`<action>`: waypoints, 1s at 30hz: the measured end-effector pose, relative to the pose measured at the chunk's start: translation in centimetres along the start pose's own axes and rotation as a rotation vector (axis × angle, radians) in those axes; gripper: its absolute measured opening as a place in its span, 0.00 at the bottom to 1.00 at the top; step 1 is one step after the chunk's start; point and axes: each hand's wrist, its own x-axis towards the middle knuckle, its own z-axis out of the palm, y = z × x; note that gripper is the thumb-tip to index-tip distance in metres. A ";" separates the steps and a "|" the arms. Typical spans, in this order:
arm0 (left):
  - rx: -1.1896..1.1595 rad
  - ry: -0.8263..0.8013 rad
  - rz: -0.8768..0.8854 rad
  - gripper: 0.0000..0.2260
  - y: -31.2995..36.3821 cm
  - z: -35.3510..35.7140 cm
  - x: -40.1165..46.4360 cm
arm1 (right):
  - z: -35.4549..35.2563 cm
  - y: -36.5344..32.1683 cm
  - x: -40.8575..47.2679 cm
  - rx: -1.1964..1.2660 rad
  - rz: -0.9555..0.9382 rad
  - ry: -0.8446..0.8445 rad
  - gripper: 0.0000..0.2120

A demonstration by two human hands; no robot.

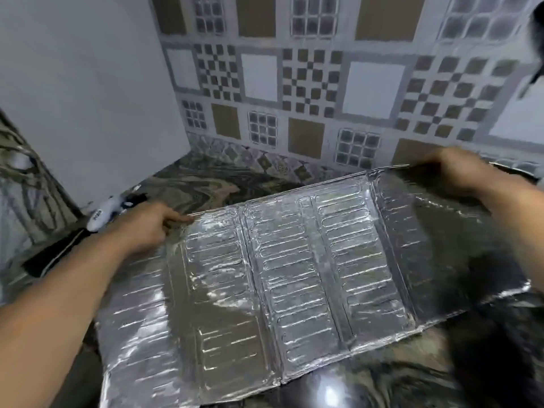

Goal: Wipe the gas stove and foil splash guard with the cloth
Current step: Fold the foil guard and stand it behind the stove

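The foil splash guard [294, 266], a silver embossed sheet with several folded panels, is spread out nearly flat above the counter and fills the middle of the view. My left hand [141, 228] grips its far left edge with the fingers pinched on the rim. My right hand [459, 172] holds the far right corner from above. A dark glossy surface [323, 387], possibly the gas stove top, shows under the foil's near edge. No cloth is visible.
A marbled stone counter [206, 184] runs to a patterned tile wall [309, 83]. A white panel [88, 98] stands at the left. A white and dark object [109, 213] lies beside my left wrist, with a black strip [53, 257] next to it.
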 end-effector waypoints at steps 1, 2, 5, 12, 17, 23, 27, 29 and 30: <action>-0.008 0.023 0.003 0.26 -0.3 -1.1 0.1 | -0.9 -0.3 -0.2 0.008 0.001 0.015 0.18; -0.005 0.049 0.010 0.23 -0.3 -2.3 -0.1 | -1.7 -0.7 -0.3 -0.008 -0.012 0.023 0.19; -0.014 0.124 0.015 0.16 -0.3 -5.4 0.0 | -4.5 -1.7 -1.0 -0.063 -0.018 0.096 0.16; -0.081 0.262 -0.038 0.13 0.6 -10.1 0.4 | -9.0 -4.0 -3.4 -0.163 -0.012 0.276 0.19; -0.228 0.423 -0.139 0.11 3.2 -11.9 0.3 | -10.6 -2.6 -4.1 -0.104 0.002 0.393 0.22; -0.382 0.499 -0.179 0.11 7.9 -13.3 0.4 | -12.0 0.9 -4.1 -0.089 -0.021 0.502 0.25; -0.395 0.457 -0.172 0.12 11.3 -13.3 0.3 | -13.2 3.7 -4.8 -0.030 -0.014 0.553 0.28; -0.378 0.470 -0.189 0.12 12.4 -13.2 0.2 | -13.9 4.7 -4.9 -0.046 0.019 0.553 0.27; -0.375 0.475 -0.194 0.12 13.3 -13.0 0.1 | -14.4 5.4 -5.0 -0.061 0.029 0.561 0.27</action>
